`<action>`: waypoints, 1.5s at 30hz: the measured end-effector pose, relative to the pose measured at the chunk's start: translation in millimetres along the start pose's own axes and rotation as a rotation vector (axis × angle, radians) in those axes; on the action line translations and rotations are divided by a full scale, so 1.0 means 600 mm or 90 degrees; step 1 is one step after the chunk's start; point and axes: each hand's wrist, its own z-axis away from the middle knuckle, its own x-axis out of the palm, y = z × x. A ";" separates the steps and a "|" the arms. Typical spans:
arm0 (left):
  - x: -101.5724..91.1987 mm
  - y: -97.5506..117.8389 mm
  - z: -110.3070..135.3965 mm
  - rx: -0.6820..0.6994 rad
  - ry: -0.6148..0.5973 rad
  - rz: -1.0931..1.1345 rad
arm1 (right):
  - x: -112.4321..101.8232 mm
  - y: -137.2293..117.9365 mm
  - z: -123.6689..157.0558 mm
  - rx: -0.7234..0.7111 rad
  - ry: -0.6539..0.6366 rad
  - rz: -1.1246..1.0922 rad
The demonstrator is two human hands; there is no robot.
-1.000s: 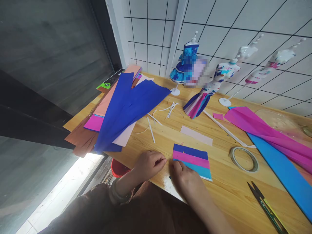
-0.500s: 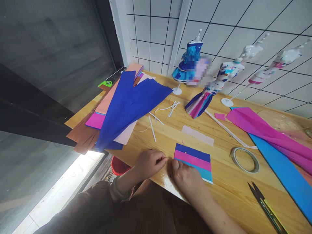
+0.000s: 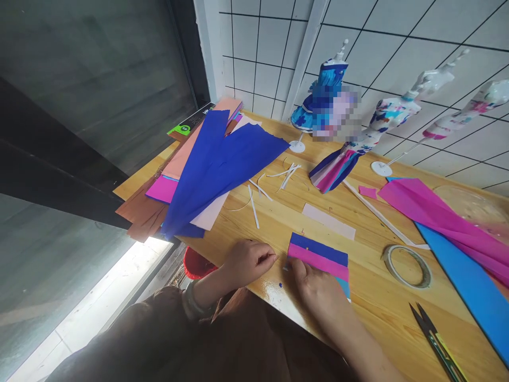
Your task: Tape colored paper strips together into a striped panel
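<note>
A small card of stacked paper strips (image 3: 320,255), dark blue over magenta over light blue, lies near the front edge of the wooden table (image 3: 369,307). My right hand (image 3: 320,289) rests on its near left corner and covers part of the light blue strip, fingers curled down on it. My left hand (image 3: 248,261) sits just left of the card on the table edge, thumb and forefinger pinched together; whatever they hold is too small to make out.
Large sheets of dark blue paper (image 3: 218,170) lie over pink and brown sheets at the left. A tape roll (image 3: 407,266), scissors (image 3: 435,339), magenta paper (image 3: 437,217), a light blue sheet (image 3: 469,286), white paper slivers (image 3: 254,204) and dressed doll stands (image 3: 345,154) fill the right and back. A red bucket (image 3: 194,263) is below the edge.
My right hand has slid further onto the striped card, hiding more of its light blue strip. My left hand has kept its pinch. The view has shifted slightly.
</note>
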 end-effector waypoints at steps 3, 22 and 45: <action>-0.001 0.001 0.000 -0.002 -0.002 -0.009 | 0.003 -0.007 -0.007 -0.003 -0.014 0.002; -0.003 0.000 0.000 -0.003 -0.007 -0.001 | -0.007 -0.006 -0.006 -0.028 -0.006 -0.002; -0.002 0.001 0.000 -0.005 0.002 -0.015 | -0.006 0.006 0.009 -0.035 0.003 -0.014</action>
